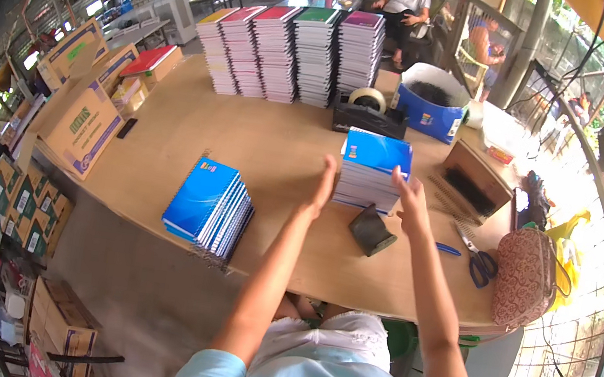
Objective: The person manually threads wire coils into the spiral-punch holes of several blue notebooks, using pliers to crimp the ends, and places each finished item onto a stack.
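Note:
A stack of blue-covered notebooks stands on the table in front of me. My left hand is upright beside its left side, open, with a small gap between palm and stack. At the stack's right front corner is my right hand, fingers stretched out and thumb at the edge; whether it touches the pages I cannot tell. Just nearer to me lies a dark, curved, block-like piece. Farther left, a second stack of blue spiral-bound notebooks sits by the table's front edge.
Tall notebook stacks line the far side. Behind the near stack are a tape dispenser and a blue container. Scissors, a blue pen, an open box and a patterned pouch lie right; cardboard boxes stand left.

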`<state>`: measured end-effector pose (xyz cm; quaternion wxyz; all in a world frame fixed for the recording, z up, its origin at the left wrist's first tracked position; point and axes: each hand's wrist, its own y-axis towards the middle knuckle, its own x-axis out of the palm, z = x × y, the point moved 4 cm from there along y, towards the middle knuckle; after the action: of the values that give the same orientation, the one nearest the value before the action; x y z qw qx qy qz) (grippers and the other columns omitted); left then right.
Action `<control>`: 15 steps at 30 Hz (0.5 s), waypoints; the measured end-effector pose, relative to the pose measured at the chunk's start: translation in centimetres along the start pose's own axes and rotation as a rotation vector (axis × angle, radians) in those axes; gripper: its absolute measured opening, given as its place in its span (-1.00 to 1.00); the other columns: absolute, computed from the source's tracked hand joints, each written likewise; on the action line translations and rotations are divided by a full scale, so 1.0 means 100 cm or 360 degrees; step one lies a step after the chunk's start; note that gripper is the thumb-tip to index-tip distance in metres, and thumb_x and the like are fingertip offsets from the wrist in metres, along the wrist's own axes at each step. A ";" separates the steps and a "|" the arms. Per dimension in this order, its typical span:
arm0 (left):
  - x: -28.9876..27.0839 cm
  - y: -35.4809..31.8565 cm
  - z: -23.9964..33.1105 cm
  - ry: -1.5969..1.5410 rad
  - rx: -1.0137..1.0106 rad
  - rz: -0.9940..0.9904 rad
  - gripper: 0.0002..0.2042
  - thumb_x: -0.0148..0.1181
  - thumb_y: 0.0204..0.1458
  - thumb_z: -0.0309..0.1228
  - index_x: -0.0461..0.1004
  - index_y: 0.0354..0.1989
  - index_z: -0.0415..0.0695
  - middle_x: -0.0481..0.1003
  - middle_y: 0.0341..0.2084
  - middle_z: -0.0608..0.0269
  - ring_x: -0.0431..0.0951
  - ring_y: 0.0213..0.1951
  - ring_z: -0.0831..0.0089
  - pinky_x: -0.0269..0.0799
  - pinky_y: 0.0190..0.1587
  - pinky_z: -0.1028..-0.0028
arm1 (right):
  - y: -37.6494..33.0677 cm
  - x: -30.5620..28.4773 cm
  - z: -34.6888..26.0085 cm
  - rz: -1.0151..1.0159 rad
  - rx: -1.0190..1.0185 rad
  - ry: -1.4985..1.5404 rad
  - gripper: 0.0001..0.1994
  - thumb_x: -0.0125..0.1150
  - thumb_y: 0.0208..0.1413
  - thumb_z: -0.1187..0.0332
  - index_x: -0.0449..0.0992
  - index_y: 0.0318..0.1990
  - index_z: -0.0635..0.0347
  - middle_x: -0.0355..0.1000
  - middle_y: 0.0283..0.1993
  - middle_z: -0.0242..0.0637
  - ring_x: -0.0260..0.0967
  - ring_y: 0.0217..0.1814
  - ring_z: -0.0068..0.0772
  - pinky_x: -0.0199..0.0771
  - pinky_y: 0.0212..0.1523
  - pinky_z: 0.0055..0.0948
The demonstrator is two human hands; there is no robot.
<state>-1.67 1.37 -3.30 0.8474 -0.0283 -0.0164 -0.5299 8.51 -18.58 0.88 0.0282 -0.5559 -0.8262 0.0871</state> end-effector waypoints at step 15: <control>0.010 -0.145 0.150 0.0323 0.0939 -0.0033 -0.47 0.35 0.14 -0.25 0.44 0.19 -0.35 0.55 0.04 -0.10 0.57 0.05 0.23 0.45 0.11 0.31 | -0.114 -0.040 0.046 0.0171 -0.0874 -0.1993 -0.20 0.42 0.00 0.00 0.30 0.39 0.11 0.10 0.42 0.13 0.16 0.32 0.25 0.26 0.28 0.13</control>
<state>-14.23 -4.86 12.16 0.8110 0.2722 -0.0850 -0.5108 -1.02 -26.99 -1.41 -0.6011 -0.4281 -0.6503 0.1807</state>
